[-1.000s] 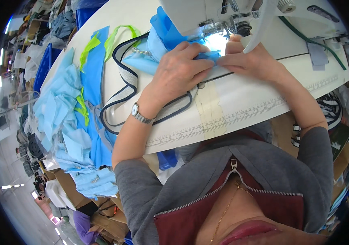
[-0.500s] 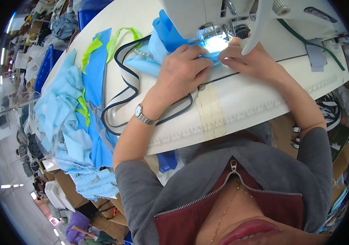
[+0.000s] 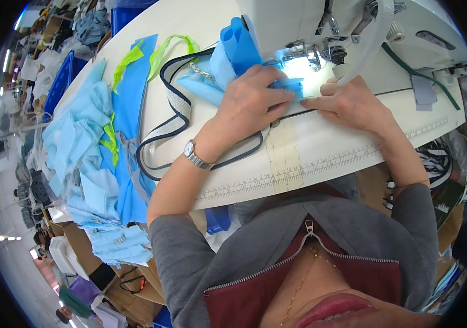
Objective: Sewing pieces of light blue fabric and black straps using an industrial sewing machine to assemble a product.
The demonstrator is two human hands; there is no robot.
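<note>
Under the lit head of a white sewing machine [image 3: 293,22], my left hand [image 3: 252,101] is closed on a piece of blue fabric [image 3: 237,49]. The fabric bunches up behind the knuckles, and a short end sticks out past the fingers toward the needle area. The fingertips' exact grip is hidden behind the hand. My right hand [image 3: 351,104] lies low by the presser foot, fingers stretched leftward and a little apart, no fabric visible in them. One fingertip rests on the table near the fabric's end. A white strap with dark edges [image 3: 181,104] loops beside my left wrist.
Light-blue fabric pieces [image 3: 83,120] pile up at the table's left edge, beside a flat blue strip [image 3: 132,82] and bright green strips [image 3: 157,57]. A printed ruler scale [image 3: 321,164] runs along the table's front edge. Blue bins [image 3: 69,82] stand beyond; a person [image 3: 75,300] is at the lower left.
My right hand has come away from the blue fabric, its fingers now apart from the fabric's end. My left hand keeps its hold. The whole view has shifted slightly.
</note>
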